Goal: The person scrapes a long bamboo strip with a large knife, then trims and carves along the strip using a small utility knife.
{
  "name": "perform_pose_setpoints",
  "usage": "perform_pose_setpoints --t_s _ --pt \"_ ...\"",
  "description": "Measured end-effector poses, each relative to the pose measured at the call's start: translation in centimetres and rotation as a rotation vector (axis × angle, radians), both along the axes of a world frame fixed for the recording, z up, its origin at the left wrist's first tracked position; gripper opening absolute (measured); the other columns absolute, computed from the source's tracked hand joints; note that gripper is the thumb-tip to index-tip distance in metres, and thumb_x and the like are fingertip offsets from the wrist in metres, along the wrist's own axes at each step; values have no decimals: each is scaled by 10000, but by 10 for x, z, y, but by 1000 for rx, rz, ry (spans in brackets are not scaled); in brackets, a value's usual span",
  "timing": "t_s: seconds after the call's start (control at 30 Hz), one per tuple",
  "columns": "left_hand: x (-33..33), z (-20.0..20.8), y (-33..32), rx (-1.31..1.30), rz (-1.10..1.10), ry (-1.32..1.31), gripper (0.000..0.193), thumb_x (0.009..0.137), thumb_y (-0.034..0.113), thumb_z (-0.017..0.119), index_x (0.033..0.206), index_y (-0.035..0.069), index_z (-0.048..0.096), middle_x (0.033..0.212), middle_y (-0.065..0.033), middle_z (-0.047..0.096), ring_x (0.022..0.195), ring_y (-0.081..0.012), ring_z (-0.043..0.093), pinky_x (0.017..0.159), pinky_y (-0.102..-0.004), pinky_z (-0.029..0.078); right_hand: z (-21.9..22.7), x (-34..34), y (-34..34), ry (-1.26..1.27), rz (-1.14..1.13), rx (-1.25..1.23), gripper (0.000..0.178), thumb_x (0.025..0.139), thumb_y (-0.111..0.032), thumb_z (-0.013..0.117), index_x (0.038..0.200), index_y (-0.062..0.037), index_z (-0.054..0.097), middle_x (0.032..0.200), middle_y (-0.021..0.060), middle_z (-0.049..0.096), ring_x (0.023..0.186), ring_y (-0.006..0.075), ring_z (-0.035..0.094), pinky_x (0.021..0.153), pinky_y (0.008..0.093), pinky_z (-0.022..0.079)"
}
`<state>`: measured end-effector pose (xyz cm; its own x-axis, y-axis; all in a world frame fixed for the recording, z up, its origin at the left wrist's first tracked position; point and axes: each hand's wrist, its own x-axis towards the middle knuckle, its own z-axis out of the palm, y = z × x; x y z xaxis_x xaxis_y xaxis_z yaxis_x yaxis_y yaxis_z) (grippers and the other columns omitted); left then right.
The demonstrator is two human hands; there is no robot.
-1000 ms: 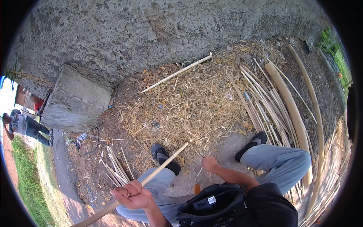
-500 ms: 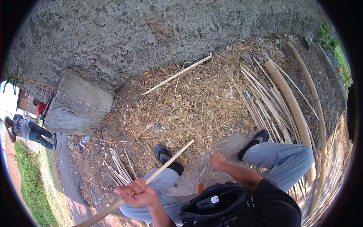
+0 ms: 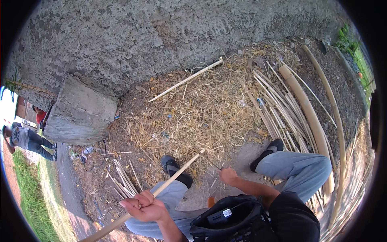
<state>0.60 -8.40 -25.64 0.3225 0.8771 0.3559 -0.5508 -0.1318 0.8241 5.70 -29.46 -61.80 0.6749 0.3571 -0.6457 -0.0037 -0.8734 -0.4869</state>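
My left hand (image 3: pixel 143 206) is closed round a long pale bamboo strip (image 3: pixel 177 174). The strip slants from the lower left up over my left shin, its far tip close above the shavings. My right hand (image 3: pixel 228 176) is a fist around a thin dark knife (image 3: pixel 212 164), seen nearly edge-on, its handle mostly hidden. The blade points up and left, and its end reaches the strip's far tip; whether it has cut in I cannot tell. Between and beyond my feet spreads a thick layer of curled bamboo shavings (image 3: pixel 201 121).
Bamboo strips (image 3: pixel 288 107) and thick bamboo poles (image 3: pixel 306 97) lie to the right. A smaller strip bundle (image 3: pixel 123 179) is left of my foot. One strip (image 3: pixel 185 79) lies along the rough wall (image 3: pixel 161 36), near a concrete block (image 3: pixel 84 109). An open black bag (image 3: pixel 229 218) sits at my lap. Two people are far left.
My right hand has turned and shifted slightly left, and the knife now shows, its blade at the strip's tip. My left hand keeps its hold. The whole view has shifted a little.
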Motion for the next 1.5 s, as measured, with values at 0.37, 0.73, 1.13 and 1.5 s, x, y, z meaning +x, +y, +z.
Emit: perform_pose_setpoints --t_s 0.37,0.73,1.13,1.5 --pt "-20 74 14 -50 137 -38 504 1084 360 370 633 190 223 482 49 142 413 -69 72 409 -278 88 -3 18 -15 -92 0 -164 257 893 -135 549 1033 -16 729 1080 237 696 1023 394 688 858 481 567" --pt "-79 140 24 -36 280 -46 522 1051 439 399 596 249 228 482 70 135 404 -88 149 414 -258 175 31 21 -13 -48 36 -94 314 896 -236 579 1019 14 722 1064 259 694 1022 412 681 865 483 560" --pt "-127 150 83 -42 361 -183 544 1064 453 346 590 258 167 483 76 106 417 -87 119 437 -256 154 170 67 -50 -165 50 -149 517 893 -477 627 1029 16 706 1025 258 699 994 424 680 862 497 547" --pt "-142 125 140 -92 179 -542 484 1090 290 351 635 173 234 514 48 125 448 -86 71 428 -287 103 389 87 -229 -1290 -862 -64 329 936 -310 651 915 18 636 744 191 666 628 376 621 627 465 471"
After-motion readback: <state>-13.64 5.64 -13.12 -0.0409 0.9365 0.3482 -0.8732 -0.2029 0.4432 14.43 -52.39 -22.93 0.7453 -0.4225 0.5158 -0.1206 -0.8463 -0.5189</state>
